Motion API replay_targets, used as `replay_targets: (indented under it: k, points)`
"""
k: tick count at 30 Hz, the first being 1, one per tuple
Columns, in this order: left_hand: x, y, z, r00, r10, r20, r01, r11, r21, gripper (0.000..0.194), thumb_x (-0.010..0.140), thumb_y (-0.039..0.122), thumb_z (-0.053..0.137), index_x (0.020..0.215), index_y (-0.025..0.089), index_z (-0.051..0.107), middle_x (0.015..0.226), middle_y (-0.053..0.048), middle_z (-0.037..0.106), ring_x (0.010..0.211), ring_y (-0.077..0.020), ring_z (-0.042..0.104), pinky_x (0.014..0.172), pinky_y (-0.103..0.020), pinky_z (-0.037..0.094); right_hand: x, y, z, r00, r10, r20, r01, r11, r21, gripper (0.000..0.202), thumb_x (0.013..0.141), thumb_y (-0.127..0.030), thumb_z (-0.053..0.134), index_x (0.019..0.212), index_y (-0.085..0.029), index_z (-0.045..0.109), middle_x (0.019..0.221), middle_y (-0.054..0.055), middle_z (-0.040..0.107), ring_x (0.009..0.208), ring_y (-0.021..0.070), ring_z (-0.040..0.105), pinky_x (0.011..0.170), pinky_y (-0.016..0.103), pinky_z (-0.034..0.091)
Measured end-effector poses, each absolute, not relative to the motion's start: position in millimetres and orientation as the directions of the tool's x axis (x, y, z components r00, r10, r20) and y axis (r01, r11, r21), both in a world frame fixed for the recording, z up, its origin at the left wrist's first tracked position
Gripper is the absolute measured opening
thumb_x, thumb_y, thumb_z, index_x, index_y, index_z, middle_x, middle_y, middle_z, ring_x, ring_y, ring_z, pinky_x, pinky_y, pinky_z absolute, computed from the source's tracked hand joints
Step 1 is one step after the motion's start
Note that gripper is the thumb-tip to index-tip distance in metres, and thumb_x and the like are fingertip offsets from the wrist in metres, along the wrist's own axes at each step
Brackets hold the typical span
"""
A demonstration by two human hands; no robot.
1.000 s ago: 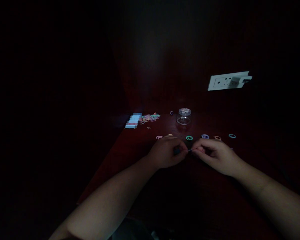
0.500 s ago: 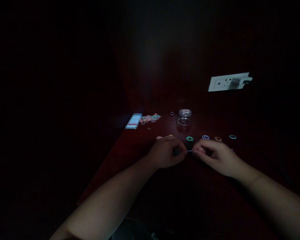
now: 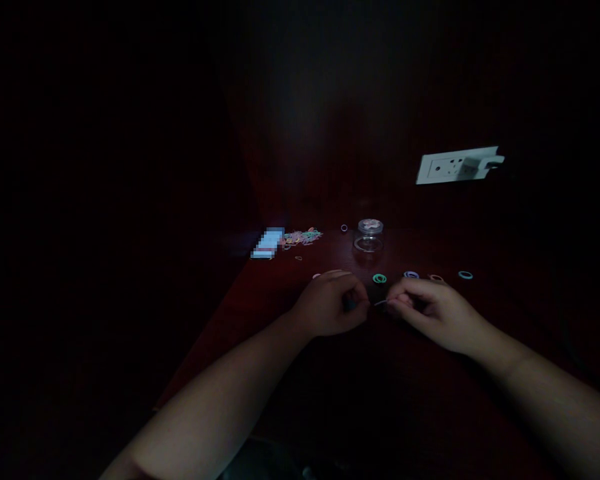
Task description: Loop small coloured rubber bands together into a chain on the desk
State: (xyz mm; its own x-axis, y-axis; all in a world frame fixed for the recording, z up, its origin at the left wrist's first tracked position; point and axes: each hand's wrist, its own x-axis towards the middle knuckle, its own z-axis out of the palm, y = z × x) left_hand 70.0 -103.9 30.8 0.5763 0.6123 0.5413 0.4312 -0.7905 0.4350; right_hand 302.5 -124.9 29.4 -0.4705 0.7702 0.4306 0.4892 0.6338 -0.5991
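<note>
Working from afar, I'd hold the strand point(image 3: 381, 303) pinched in my right hand point(image 3: 436, 313) lightly and steady, its tip toward my left hand point(image 3: 327, 307), whose closure I cannot tell.

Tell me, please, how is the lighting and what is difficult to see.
Head view: far left nearly black; the pixelated screen glows brightest; the socket plate shows pale; the thin strand in the right hand is too dim for detail.
</note>
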Motion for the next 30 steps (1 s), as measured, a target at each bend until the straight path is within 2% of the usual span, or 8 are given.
replay_targets:
  k: [4, 10, 13, 16, 22, 27, 30]
  points:
    - [74.4, -107.0, 32.9, 0.6, 0.601, 0.528, 0.401, -0.797, 0.452, 0.017, 0.084, 0.036, 0.069, 0.091, 0.02, 0.067, 0.087, -0.001, 0.072, 0.078, -0.0154, 0.063, 0.076, -0.031, 0.048, 301.7, -125.5, 29.5, -0.475, 0.767, 0.431, 0.484, 0.637, -0.6, 0.018, 0.092, -0.031, 0.058, 0.08, -0.019, 0.063, 0.063, -0.001, 0.051, 0.058, 0.0128, 0.047, 0.054, 0.025, 0.04]
    - [74.0, -104.8, 32.2, 0.615, 0.6, 0.512, 0.411, -0.798, 0.441, 0.007, 0.086, 0.024, 0.064, 0.082, 0.02, 0.068, 0.08, 0.001, 0.072, 0.073, -0.0134, 0.063, 0.075, -0.029, 0.047, 302.8, -124.9, 31.0, -0.46, 0.773, 0.436, 0.486, 0.63, -0.605, 0.019, 0.093, -0.03, 0.056, 0.079, -0.018, 0.062, 0.063, -0.002, 0.051, 0.058, 0.0125, 0.047, 0.054, 0.024, 0.04]
    - [72.8, -103.4, 30.7, 0.593, 0.619, 0.516, 0.43, -0.785, 0.447, 0.008, 0.086, 0.027, 0.066, 0.086, 0.02, 0.069, 0.082, 0.001, 0.072, 0.075, -0.0137, 0.063, 0.075, -0.029, 0.048, 304.0, -122.9, 30.4, -0.458, 0.771, 0.443, 0.48, 0.634, -0.606, 0.02, 0.093, -0.032, 0.057, 0.079, -0.018, 0.061, 0.063, -0.002, 0.051, 0.057, 0.0123, 0.047, 0.054, 0.024, 0.04]
    - [74.5, -104.4, 30.5, 0.609, 0.602, 0.516, 0.4, -0.795, 0.456, 0.017, 0.084, 0.034, 0.071, 0.094, 0.02, 0.069, 0.087, 0.0, 0.073, 0.078, -0.0141, 0.064, 0.076, -0.029, 0.048, 302.6, -122.9, 29.2, -0.483, 0.763, 0.43, 0.477, 0.641, -0.602, 0.02, 0.094, -0.032, 0.057, 0.081, -0.018, 0.063, 0.063, -0.002, 0.051, 0.058, 0.0123, 0.047, 0.055, 0.025, 0.039]
    - [76.3, -106.3, 30.9, 0.642, 0.585, 0.495, 0.403, -0.807, 0.432, 0.013, 0.088, 0.03, 0.066, 0.082, 0.02, 0.07, 0.075, 0.001, 0.071, 0.07, -0.0127, 0.062, 0.071, -0.027, 0.048, 297.0, -127.8, 28.0, -0.513, 0.76, 0.398, 0.468, 0.637, -0.613, 0.021, 0.095, -0.032, 0.054, 0.083, -0.019, 0.064, 0.065, -0.001, 0.05, 0.059, 0.0125, 0.047, 0.054, 0.024, 0.039]
    - [69.8, -101.3, 28.5, 0.62, 0.595, 0.511, 0.413, -0.801, 0.433, 0.009, 0.087, 0.027, 0.066, 0.086, 0.02, 0.072, 0.077, 0.001, 0.072, 0.068, -0.0115, 0.062, 0.071, -0.026, 0.048, 312.0, -120.2, 35.2, -0.523, 0.767, 0.373, 0.547, 0.637, -0.543, 0.018, 0.092, -0.032, 0.057, 0.081, -0.019, 0.064, 0.062, -0.002, 0.053, 0.057, 0.0118, 0.049, 0.055, 0.024, 0.04]
    - [60.0, -91.1, 27.3, 0.579, 0.616, 0.534, 0.445, -0.787, 0.426, 0.01, 0.087, 0.027, 0.065, 0.084, 0.02, 0.071, 0.074, 0.0, 0.069, 0.066, -0.0115, 0.06, 0.067, -0.025, 0.048, 335.1, -112.9, 42.7, -0.496, 0.828, 0.262, 0.645, 0.553, -0.527, 0.019, 0.089, -0.034, 0.057, 0.079, -0.02, 0.064, 0.062, -0.001, 0.057, 0.055, 0.0119, 0.051, 0.052, 0.024, 0.038]
